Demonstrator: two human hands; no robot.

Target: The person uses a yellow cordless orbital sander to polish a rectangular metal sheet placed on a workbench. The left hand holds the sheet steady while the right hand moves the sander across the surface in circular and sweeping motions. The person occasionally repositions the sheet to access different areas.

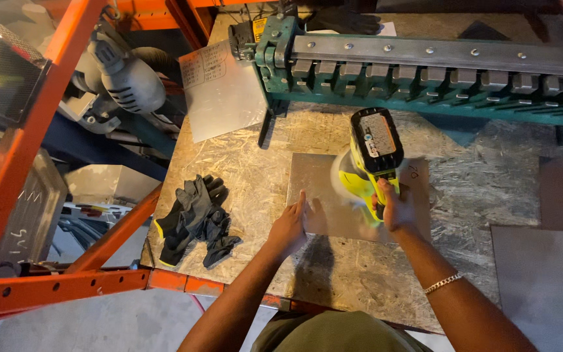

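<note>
A square sheet of bare metal [320, 176] lies flat on the chipboard bench top [242, 156]. My left hand [290, 223] presses flat on the sheet's near left edge, fingers together. My right hand [393, 207] grips the handle of a yellow cordless power tool [371, 156] with a black battery pack on top. The tool stands on the sheet near its right half, and its lower part is blurred with motion.
A pair of black gloves [197, 218] lies at the bench's left front. A green metal bending brake [425, 68] runs along the back. A second metal sheet [219, 91] leans at the back left. Orange rack beams [53, 280] and a grey drill [125, 72] are at left.
</note>
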